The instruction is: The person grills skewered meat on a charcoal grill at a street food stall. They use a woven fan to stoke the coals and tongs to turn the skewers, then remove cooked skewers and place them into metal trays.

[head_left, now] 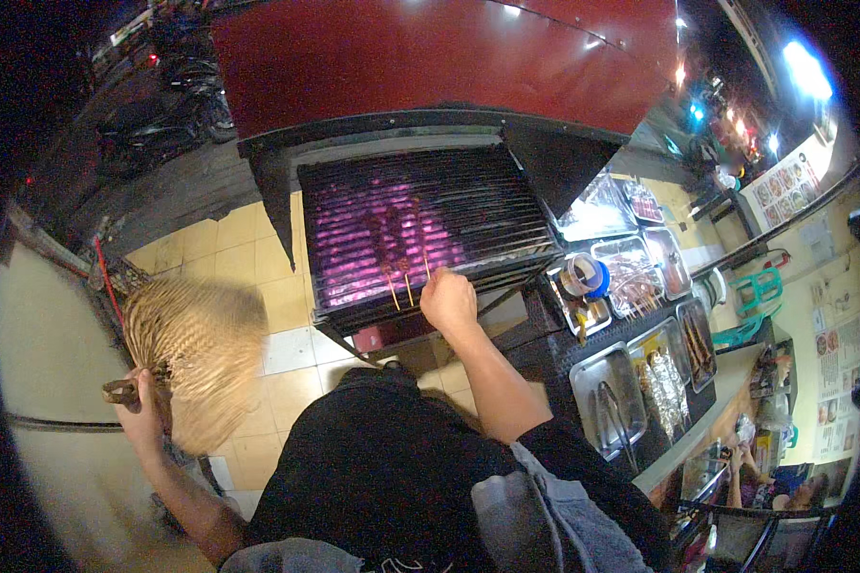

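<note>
My left hand point(141, 417) is closed around the handle of a woven straw fan point(201, 349), off to the left of the grill. Motion blurs the fan's outer edge. At the front edge of the charcoal grill point(492, 201), my right hand point(449, 302) pinches the stick end of a meat skewer point(422, 239). Beside it, two more skewers point(388, 250) lie on the grate, their bare sticks pointing toward me. Coals glow pink-purple under the left half of the grate, while the right half looks dark.
A red hood panel point(440, 62) with dark side flaps rises behind the grill. On the right-hand counter stand metal trays point(583, 377) of food, tongs point(616, 420), foil-covered food point(661, 387) and a blue-rimmed container point(592, 275). A parked motorbike point(167, 119) is far left; another person point(764, 487) sits lower right.
</note>
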Available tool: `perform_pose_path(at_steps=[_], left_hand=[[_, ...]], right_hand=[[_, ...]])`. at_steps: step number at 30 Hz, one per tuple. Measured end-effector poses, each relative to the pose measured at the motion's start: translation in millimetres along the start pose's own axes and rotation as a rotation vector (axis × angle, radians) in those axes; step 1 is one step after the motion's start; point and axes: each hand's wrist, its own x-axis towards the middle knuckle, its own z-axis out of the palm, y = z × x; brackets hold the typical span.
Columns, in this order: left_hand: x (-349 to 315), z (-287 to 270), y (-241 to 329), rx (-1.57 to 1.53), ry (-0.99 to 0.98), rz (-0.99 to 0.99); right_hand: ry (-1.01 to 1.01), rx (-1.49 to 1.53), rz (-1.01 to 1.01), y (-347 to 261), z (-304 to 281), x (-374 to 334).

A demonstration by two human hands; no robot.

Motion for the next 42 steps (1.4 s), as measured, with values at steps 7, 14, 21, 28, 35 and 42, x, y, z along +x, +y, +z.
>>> perform_pose_path(at_steps=[7, 14, 21, 28, 35, 42], left_hand=[[-5, -61, 11, -0.680, 0.111, 0.167], [3, -86, -5, -0.660, 0.268, 0.186], [7, 10, 8, -0.154, -0.068, -0.026], [-21, -47, 18, -0.823, 0.263, 0.303], [-5, -3, -24, -0.203, 0.044, -0.038], [-18, -2, 10, -0.608, -0.219, -0.034]], right_hand=[[-0.124, 0.015, -0.036, 18, 8, -10], [-0.016, -0.082, -0.032, 1, 0, -19], [-0.061, -0.076, -0.056, -28, 8, -13], [-0.085, 0.001, -0.057, -17, 11, -18], [-0.157, -0.162, -0.031, -37, -3, -24], [-0.118, -0.093, -0.089, -52, 11, -19]])
